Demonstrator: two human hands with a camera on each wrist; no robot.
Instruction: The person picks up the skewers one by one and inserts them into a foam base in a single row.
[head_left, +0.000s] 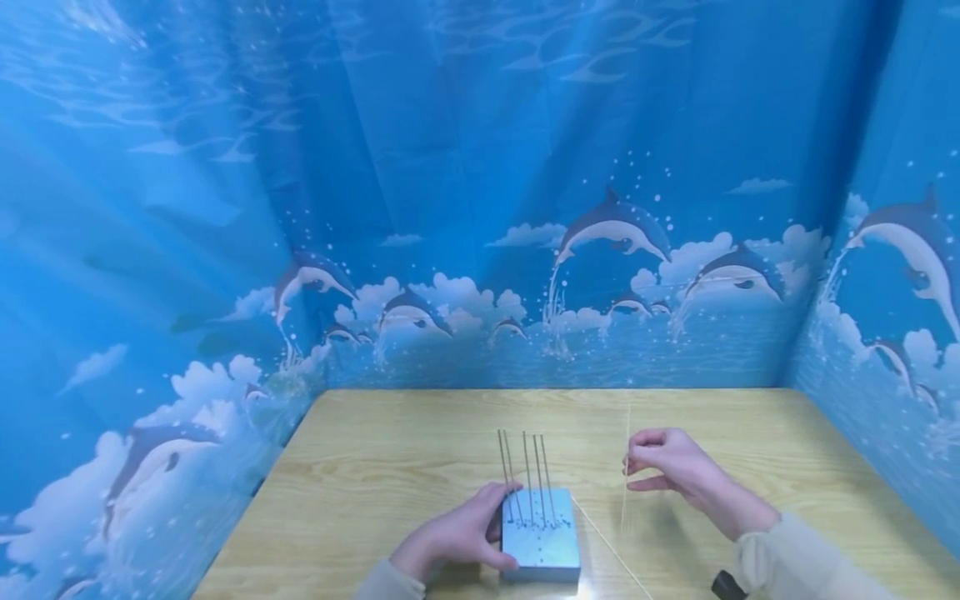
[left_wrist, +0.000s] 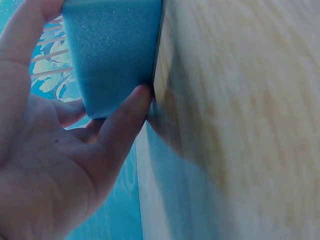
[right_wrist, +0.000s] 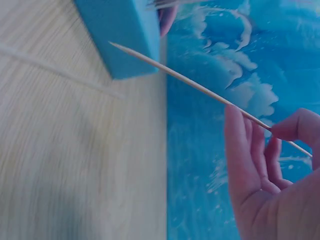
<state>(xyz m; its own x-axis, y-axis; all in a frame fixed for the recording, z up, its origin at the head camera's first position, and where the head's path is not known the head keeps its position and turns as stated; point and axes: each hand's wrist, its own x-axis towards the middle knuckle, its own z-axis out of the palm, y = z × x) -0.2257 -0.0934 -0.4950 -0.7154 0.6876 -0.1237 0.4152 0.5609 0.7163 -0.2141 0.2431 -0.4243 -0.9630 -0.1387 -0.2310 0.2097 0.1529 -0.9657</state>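
My left hand (head_left: 465, 529) grips the left side of a blue foam block (head_left: 547, 552), its thumb at the near left corner. In the left wrist view, the foam block (left_wrist: 112, 55) sits on the table between thumb and fingers. Several thin dark sticks (head_left: 527, 467) stand upright in the block's top, among many small holes. To the right of the block, my right hand (head_left: 678, 467) pinches a pale wooden skewer (head_left: 627, 487) and holds it upright above the table. The skewer (right_wrist: 190, 84) shows its pointed end away from the fingers in the right wrist view.
Another wooden skewer (head_left: 611, 546) lies slantwise on the wood-grain table (head_left: 375, 467), just right of the block. A small black object (head_left: 727, 586) is beside the right sleeve. Blue curtains with dolphins (head_left: 615, 229) enclose the table's back and sides.
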